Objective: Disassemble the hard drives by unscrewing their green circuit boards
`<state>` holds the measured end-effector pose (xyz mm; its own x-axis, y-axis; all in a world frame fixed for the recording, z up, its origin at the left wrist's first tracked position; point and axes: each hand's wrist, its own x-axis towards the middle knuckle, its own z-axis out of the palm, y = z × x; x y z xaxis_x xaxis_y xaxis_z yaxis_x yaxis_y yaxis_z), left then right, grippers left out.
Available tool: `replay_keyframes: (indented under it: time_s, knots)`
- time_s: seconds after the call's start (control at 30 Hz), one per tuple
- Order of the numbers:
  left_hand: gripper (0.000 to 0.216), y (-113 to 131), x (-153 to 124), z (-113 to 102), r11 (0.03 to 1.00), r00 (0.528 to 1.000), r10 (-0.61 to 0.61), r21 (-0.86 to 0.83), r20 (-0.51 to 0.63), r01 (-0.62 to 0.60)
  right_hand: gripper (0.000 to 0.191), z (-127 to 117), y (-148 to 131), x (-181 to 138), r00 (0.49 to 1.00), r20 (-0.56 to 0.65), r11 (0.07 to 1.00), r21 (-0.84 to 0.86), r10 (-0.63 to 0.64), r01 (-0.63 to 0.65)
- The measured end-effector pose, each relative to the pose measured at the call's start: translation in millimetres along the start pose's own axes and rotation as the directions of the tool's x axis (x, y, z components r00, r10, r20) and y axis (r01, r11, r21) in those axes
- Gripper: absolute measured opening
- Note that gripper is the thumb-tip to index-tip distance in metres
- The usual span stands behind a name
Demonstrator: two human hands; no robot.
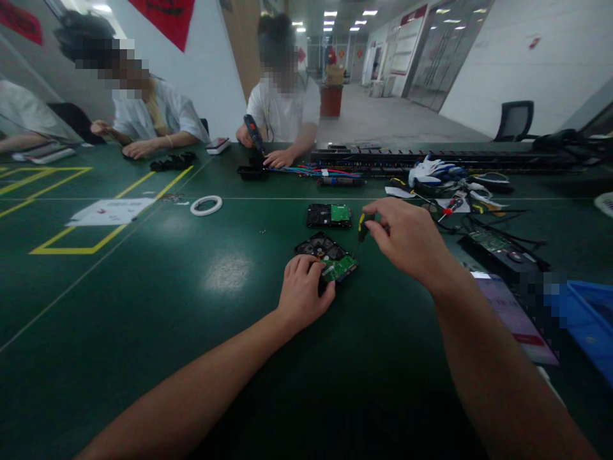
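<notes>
A hard drive [316, 246] lies on the green table with its circuit board side up. My left hand [304, 287] grips its near left edge, thumb and fingers around the casing. In my right hand [402, 233] is a screwdriver [364, 228] with a dark green and yellow handle, pinched between thumb and fingers. Its thin shaft points down at the right edge of the green circuit board, where the tip is too small to make out. Just behind lies a second hard drive [318, 215], board side up too. A few tiny screws [262, 231] sit to the left.
A white tape roll [206, 205] and paper sheets [112, 211] lie left. On the right are gloves [428, 171], a red screwdriver [450, 209], cables, a dark circuit-board unit [507, 250] and a blue bin [594, 319]. Across the table, a person [282, 102] holds a power screwdriver.
</notes>
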<state>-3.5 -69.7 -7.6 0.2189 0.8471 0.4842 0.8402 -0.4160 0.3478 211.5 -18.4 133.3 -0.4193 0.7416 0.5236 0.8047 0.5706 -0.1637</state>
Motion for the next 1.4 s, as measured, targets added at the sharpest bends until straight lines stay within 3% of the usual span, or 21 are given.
replay_keyframes:
  time_s: [0.27, 0.5, 1.4]
  knots:
    - [0.036, 0.8, -0.4, -0.1, 1.000, 1.000, -0.004, -0.010, -0.002, 0.004, 0.023, -2.0, -1.4, -0.1, 0.999, 0.015, 0.999, 0.001, -0.039, 0.039]
    - [0.036, 0.8, 0.1, -0.9, 1.000, 1.000, -0.009, -0.006, 0.000, 0.009, 0.020, -1.4, -2.8, 0.6, 1.000, -0.001, 1.000, 0.011, 0.009, -0.009]
    - [0.036, 2.2, 0.3, -0.6, 1.000, 1.000, -0.011, -0.007, -0.002, 0.011, 0.010, -2.6, -5.4, 0.2, 1.000, -0.001, 1.000, 0.030, 0.006, -0.006]
